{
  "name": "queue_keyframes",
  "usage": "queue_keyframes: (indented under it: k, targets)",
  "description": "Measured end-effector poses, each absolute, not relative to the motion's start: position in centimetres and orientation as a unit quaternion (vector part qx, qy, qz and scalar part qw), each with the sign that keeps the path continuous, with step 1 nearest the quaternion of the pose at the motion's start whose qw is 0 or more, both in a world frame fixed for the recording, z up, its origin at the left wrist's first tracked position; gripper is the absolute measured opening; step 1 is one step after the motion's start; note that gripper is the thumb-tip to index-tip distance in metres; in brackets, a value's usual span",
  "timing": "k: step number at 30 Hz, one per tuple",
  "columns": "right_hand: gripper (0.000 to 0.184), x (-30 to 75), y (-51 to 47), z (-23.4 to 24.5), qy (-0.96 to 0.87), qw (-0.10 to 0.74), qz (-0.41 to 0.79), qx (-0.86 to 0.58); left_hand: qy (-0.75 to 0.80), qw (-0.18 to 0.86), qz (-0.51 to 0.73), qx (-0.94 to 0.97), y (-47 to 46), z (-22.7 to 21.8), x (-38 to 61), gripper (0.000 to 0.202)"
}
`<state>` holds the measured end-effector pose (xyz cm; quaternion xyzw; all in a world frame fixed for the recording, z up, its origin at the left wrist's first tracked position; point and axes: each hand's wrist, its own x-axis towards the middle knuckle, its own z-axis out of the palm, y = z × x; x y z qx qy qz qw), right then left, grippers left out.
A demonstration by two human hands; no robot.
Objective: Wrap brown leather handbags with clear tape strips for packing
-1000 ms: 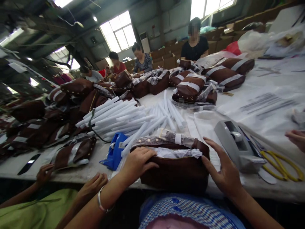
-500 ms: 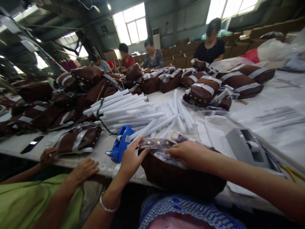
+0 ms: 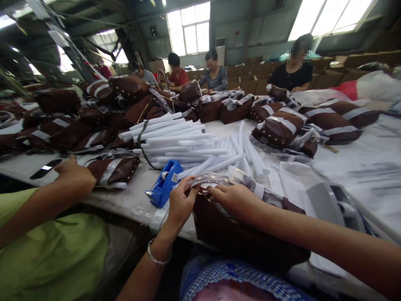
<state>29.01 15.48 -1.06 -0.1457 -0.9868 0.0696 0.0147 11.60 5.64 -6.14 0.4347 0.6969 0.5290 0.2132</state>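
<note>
A dark brown handbag [image 3: 244, 238] lies at the table's near edge, its zipped top facing up. Clear plastic wraps its studded strap [image 3: 216, 179], which runs along the top. My left hand [image 3: 181, 200] pinches the left end of this strap between thumb and fingers. Across the bag's opening lies my right hand [image 3: 234, 200], its fingers closed at the zip edge near a small white piece; what they grip is partly hidden. Just beyond my left hand stands a blue tape dispenser [image 3: 164, 184]. White tubes [image 3: 184, 142] lie in a loose pile behind the bag.
A grey tape dispenser [image 3: 335, 205] stands to the right. Brown bags with white bands [image 3: 278, 125] are heaped along the table's far side and left. A co-worker's hand [image 3: 73, 173] reaches over a banded bag [image 3: 114, 170] at left. Other people work across the table.
The view has shifted left. My fingers have closed in on the handbag's top edge, and the pale stuff in its opening is mostly covered. The co-worker's arm at left has reached forward.
</note>
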Motion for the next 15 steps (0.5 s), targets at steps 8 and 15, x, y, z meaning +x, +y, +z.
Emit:
queue_keyframes:
  k: [8,15]
  targets:
    - [0.029,26.8,14.6,-0.1,-0.993,-0.008,-0.021,-0.117,0.694,0.162,0.506,0.486,5.0,-6.2,11.8,0.038]
    - [0.029,26.5,14.6,0.1,-0.996,-0.029,-0.079,-0.036,0.706,0.13,0.474,0.51,4.6,-6.7,11.8,0.038]
